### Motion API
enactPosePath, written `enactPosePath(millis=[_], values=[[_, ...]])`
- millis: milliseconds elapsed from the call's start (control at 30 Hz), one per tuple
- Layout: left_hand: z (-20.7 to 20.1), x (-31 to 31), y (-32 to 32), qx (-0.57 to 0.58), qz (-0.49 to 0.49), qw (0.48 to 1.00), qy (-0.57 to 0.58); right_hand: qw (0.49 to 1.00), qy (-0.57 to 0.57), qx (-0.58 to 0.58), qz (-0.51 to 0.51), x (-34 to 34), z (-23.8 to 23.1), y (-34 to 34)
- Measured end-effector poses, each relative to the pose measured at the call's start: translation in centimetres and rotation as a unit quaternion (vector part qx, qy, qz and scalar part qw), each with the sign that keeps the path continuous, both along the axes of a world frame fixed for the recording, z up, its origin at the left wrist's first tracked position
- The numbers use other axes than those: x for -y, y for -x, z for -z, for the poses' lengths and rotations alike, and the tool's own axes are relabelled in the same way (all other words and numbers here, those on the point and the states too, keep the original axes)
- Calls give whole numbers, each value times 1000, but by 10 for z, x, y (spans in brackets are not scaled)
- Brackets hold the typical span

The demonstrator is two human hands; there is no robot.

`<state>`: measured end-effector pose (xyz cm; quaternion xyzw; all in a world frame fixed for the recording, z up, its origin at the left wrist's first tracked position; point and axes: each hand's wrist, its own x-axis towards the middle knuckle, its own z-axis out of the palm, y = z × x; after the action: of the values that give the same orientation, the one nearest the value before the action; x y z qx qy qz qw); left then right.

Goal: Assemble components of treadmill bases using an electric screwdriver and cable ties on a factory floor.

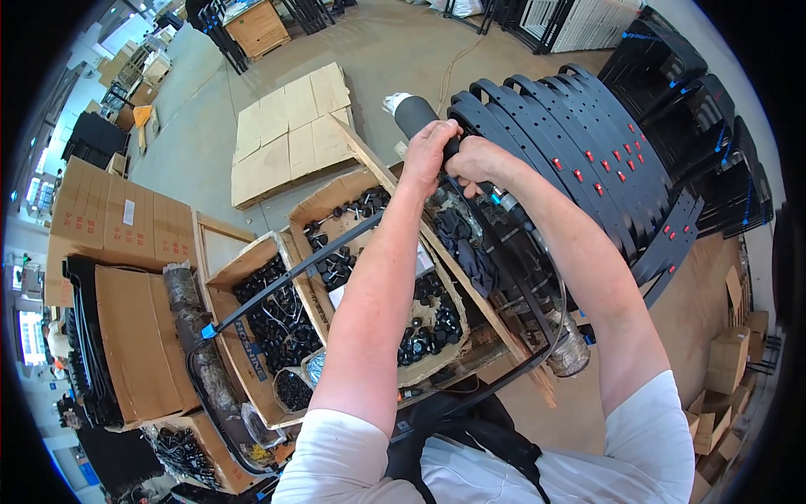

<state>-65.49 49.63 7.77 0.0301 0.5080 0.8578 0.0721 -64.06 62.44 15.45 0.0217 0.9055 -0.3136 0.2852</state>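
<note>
1. The left hand (430, 151) is grasping the near end of a dark padded cylinder (413, 115); the right hand (477, 161) is bending its fingers just beside it, and whether they are gripping anything I cannot tell.
2. The cylinder is pointing away from the body, its long axis slanting forward and leftward from the hands; the left hand is sitting nearer to it, the right hand lying on its other side.
3. Fingers are hiding the cylinder's near end and whatever dark part is sitting between the hands (only a sliver is showing); its far end is ending in something whitish, too small to make out.
4. Bodyward of the right hand, a dark cloth (467, 252) is lying crumpled.
5. Left of and bodyward from the hands, a black bar (290, 275) is running until the left forearm cuts it off.
6. Beyond the right hand, curved black plates (550, 126) are standing in a row.
</note>
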Motion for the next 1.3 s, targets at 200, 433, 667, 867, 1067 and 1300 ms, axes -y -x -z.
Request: enactPosePath(millis=[200,433,667,867,1067,1300], values=[[-4,-2,1,10,14,1000,-6,998,52,-27,-16,-4,6,8],[-13,-1,-2,-7,-3,1000,-13,997,74,-27,11,4,-2,1],[-37,13,-3,-85,-61,985,139,995,69,-73,-20,15,-11,-1],[-71,74,-68,-105,-96,978,151,992,17,-103,-70,70,-45,-55],[-36,224,-149,-31,-111,989,95,981,-6,-62,-183,218,-44,-132],[-32,319,-191,-13,-137,985,102,974,-43,-97,-199,313,-17,-156]])
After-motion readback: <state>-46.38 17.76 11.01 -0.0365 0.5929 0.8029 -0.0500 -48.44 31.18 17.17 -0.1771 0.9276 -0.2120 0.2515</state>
